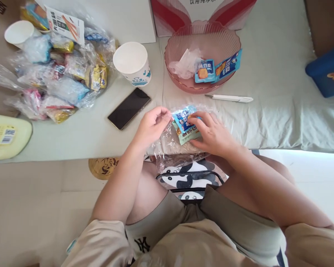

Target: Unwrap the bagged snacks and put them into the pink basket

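My left hand (155, 124) is closed in a pinch at the edge of a clear plastic bag (167, 142), which lies crinkled on the cloth and hangs over its front edge. Beside it, my right hand (215, 133) is curled over two small snack packets, fingers on top and thumb at the lower side. The blue snack packet (183, 115) overlaps the pale green snack packet (185, 138). Both lie on or in the clear bag; I cannot tell which. Part of each packet is hidden under my right fingers.
Behind my hands are a pink ribbed bowl (178, 83) holding blue packets and crumpled plastic, a white pen (233, 98), a phone (129, 108) and a paper cup (132, 61). Bagged snacks (69, 79) pile up left, near a yellow bottle (9, 137). A blue container (328, 70) stands right.
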{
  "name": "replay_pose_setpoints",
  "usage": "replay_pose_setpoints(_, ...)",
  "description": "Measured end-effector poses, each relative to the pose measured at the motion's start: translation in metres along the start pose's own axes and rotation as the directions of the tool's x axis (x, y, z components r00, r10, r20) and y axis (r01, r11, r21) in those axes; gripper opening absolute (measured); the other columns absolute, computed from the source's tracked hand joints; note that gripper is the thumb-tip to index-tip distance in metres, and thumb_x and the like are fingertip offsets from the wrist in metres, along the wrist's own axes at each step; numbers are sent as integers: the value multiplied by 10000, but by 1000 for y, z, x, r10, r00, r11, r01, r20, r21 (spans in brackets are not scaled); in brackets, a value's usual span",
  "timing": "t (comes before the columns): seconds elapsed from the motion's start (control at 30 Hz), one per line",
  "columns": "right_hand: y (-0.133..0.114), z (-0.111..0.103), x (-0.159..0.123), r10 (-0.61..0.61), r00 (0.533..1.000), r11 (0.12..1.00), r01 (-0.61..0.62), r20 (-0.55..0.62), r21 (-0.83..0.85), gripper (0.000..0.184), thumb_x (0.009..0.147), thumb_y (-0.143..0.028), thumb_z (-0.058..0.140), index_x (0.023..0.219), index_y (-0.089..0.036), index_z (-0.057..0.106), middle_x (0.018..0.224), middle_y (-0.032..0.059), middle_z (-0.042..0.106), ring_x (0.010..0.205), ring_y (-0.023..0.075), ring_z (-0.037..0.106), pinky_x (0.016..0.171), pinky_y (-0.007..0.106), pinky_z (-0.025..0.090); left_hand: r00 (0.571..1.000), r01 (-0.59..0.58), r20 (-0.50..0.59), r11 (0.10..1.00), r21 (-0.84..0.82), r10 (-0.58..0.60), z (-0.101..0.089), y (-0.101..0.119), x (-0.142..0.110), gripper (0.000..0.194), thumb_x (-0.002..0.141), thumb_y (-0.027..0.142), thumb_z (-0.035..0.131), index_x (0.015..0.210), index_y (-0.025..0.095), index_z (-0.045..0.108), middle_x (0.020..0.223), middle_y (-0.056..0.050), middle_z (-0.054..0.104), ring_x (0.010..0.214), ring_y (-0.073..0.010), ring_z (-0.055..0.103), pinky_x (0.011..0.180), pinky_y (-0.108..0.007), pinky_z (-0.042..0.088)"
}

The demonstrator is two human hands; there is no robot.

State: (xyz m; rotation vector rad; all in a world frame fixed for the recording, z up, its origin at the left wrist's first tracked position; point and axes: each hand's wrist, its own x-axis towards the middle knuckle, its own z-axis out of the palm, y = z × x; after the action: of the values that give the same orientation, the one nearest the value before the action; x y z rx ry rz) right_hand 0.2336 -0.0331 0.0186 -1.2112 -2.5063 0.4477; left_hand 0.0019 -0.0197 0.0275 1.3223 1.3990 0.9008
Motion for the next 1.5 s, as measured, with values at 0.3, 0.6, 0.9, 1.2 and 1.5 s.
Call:
replay_pose_setpoints(0.3, 4, -4, 5, 26, 999, 866, -32, 19, 499, 331, 948, -445, 505, 1086, -184, 656, 1054, 109, 716, 945, 249, 687, 826, 376, 536, 968, 237, 33, 863, -445, -249, 1, 22, -5, 186, 780, 336, 699, 785, 192, 581, 614, 1, 625, 377, -67, 456, 345, -195, 142)
replay_pose_setpoints(0.6, 6, -11, 14, 336, 929, 551, -325, 152, 769, 434, 810, -627, 661, 949, -217, 654, 897, 50, 717, 876, 255, 677, 785, 397, 548, 960, 70, -243, 962, -264, -137, -1, 8, 4, 226, 798, 261, 663, 638, 184, 522, 510, 54, 406, 437, -50, 332, 403, -177, 202)
replay_pose_setpoints(0.9, 13, -2, 17, 596, 801, 403, -359, 57, 842, 403, 836, -634, 617, 969, -256, 662, 854, 37, 710, 902, 270, 685, 755, 406, 580, 956, 92, -251, 967, -238, -153, -11, 6, 6, 224, 791, 269, 639, 632, 195, 500, 503, 57, 401, 434, -62, 280, 424, -203, 174)
replay_pose_setpoints(1.2, 39, -30, 42, 620, 636, 680, -144, -459, 718, 391, 984, -509, 357, 1241, -264, 520, 1064, 104, 638, 987, 250, 667, 773, 405, 546, 964, 35, -255, 984, -173, -79, -9, 1, 8, 226, 797, 313, 636, 644, 196, 517, 525, 56, 400, 472, -79, 308, 462, -213, 220)
replay_pose_setpoints(1.5, 2, -4, 19, -30, 998, 932, 46, -51, 359, 503, 828, -352, 645, 1299, -240, 506, 1340, 147, 571, 1279, 318, 532, 1031, 507, 454, 920, 183, 388, 940, -287, -60, -12, 16, -5, 248, 738, 427, 718, 757, 205, 611, 536, 24, 542, 439, -73, 340, 439, -218, 215)
